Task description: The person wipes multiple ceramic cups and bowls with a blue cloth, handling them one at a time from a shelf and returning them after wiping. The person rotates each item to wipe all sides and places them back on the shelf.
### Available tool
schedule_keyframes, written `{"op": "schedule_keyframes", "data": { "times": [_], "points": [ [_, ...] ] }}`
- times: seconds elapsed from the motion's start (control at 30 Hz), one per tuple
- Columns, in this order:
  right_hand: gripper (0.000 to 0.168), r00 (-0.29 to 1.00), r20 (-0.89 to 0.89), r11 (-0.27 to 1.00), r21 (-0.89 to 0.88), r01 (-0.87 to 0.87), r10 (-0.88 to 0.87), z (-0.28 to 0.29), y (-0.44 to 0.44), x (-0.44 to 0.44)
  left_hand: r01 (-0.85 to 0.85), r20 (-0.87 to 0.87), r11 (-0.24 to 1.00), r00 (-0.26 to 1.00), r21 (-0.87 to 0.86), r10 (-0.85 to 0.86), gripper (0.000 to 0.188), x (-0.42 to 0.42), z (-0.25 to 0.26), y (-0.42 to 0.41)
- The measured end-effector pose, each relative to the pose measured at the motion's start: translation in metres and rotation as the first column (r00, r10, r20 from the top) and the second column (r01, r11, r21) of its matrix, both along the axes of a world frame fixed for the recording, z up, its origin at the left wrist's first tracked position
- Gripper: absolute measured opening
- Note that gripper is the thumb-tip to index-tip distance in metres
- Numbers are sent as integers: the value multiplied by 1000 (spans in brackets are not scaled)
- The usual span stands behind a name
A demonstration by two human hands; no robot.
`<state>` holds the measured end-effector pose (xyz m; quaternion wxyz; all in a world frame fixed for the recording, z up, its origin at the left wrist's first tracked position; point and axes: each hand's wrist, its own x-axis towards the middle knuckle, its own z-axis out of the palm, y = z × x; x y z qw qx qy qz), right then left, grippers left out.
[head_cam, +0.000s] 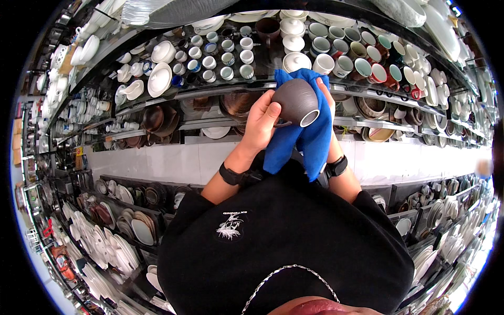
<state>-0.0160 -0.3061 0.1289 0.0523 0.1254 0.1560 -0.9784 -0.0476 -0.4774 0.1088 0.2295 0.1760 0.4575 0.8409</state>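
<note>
In the middle of the head view, a dark grey-brown ceramic mug (pixel 296 101) is held tilted, with its white-ringed base facing me and its handle low on the left. My left hand (pixel 263 118) grips it on the handle side, thumb on the wall. A blue cloth (pixel 293 145) lies behind and along the mug's right side and hangs in two folds below it. My right hand (pixel 327 98) holds the cloth against the mug's far side; most of its fingers are hidden by the cloth.
Beyond my hands, a shelf (pixel 260 80) bears small cups (pixel 227 73), white lidded pots (pixel 297 62) and rows of mugs (pixel 362 68). Wooden bowls (pixel 152 119) stand on a lower shelf. Racks of plates (pixel 142 231) flank me on both sides.
</note>
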Motion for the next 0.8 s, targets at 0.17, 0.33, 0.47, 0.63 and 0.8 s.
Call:
{"op": "schedule_keyframes", "data": {
  "times": [0.17,0.33,0.47,0.63,0.8],
  "points": [
    [52,964,-255,544,801,252,-71,-23,-12,31,-295,-443,936,877,-190,186,42,4,8,17],
    [51,984,-151,576,799,175,-90,-23,-14,56,-345,-661,917,738,-199,134,43,-1,17,22],
    [47,983,-174,438,881,178,-49,-11,-18,58,-402,-692,886,708,-230,141,41,-8,8,16],
    [44,958,-263,315,924,216,116,-20,-8,28,-515,-736,825,647,-233,196,35,-23,8,12],
    [42,947,-165,704,637,315,-275,-66,2,38,-437,-491,806,845,-399,215,31,-38,3,-5]
  ]
}}
